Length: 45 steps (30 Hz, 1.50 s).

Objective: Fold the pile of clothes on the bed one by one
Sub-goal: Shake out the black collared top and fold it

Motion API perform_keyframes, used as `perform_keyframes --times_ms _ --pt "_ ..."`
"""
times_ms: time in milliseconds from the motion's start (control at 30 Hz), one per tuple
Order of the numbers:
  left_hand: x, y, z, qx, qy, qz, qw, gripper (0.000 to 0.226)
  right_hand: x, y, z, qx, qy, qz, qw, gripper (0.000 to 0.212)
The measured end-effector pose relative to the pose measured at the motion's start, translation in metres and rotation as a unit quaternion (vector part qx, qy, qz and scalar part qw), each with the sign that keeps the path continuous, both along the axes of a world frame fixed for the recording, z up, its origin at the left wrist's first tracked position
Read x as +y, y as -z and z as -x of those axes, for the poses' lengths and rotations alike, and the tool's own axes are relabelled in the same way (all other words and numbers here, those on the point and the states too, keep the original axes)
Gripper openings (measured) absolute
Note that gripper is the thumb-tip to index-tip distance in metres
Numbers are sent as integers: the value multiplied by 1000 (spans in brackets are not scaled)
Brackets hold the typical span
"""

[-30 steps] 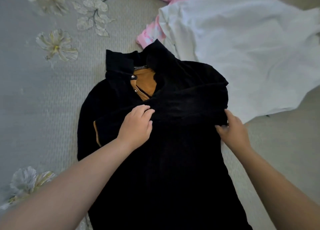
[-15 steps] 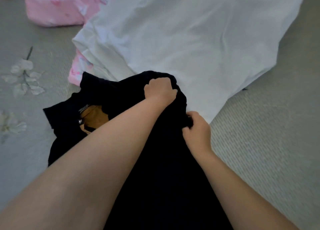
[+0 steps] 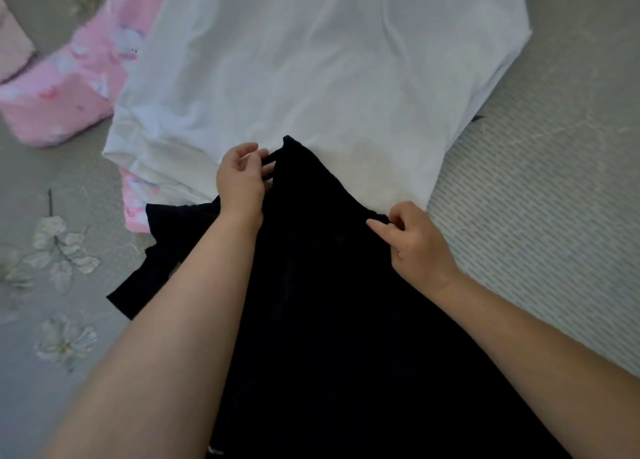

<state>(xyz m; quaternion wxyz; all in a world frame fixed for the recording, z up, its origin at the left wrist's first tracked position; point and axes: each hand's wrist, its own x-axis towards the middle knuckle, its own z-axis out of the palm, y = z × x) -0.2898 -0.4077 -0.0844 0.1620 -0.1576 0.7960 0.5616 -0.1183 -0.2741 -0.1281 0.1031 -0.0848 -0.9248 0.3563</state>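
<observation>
Since the frame half a second ago, both hands are spreading apart along the far edge of the black garment [image 3: 332, 303], which now hides the tan collar lining seen earlier. Black garment is lying on the grey bed cover [image 3: 540, 216], running from the near edge up onto the white garment [image 3: 329, 78]. Left hand [image 3: 242, 178] is pinching a fold of the black cloth between thumb and curled fingers at the far left corner. Right hand [image 3: 415, 244] is gripping the right corner, fingers curled, index finger extending along the fabric. Pink printed clothing [image 3: 69, 88] is lying to the left, partly under the white garment. Embroidered flowers [image 3: 62, 251] are showing on the cover at left.
</observation>
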Motion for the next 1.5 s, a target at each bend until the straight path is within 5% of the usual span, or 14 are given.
perform_keyframes --times_ms 200,433,500,667,767,900,1100,1200,1333,1500 --pt "-59 -6 -69 148 130 210 958 20 -11 -6 -16 32 -4 -89 995 36" --pt "-168 2 -166 -48 192 435 878 36 -55 -13 -14 12 -167 -218 961 52" --pt "-189 5 -181 -58 215 428 876 28 -59 -11 -7 3 -195 -235 952 46" --pt "-223 0 -183 -17 93 315 945 14 -62 -13 -2 15 -228 -259 938 23" --pt "-252 1 -183 -14 129 352 927 19 -73 -17 -10 -10 -244 -246 938 30" --pt "-275 6 -173 -21 162 431 887 29 -82 -21 -10 -151 -244 -238 928 48" --pt "-267 16 -172 2 184 541 821 36 -78 -27 -8 -204 -231 -278 910 46" --pt "-269 24 -193 18 148 520 841 50 -79 -26 -18 -239 -250 -309 886 51" --pt "-261 31 -254 65 45 394 916 57 -99 -28 -56 -251 -220 -305 892 54" --pt "-249 28 -376 -26 0 318 948 64 -150 -28 -147 -234 -338 -241 879 47"
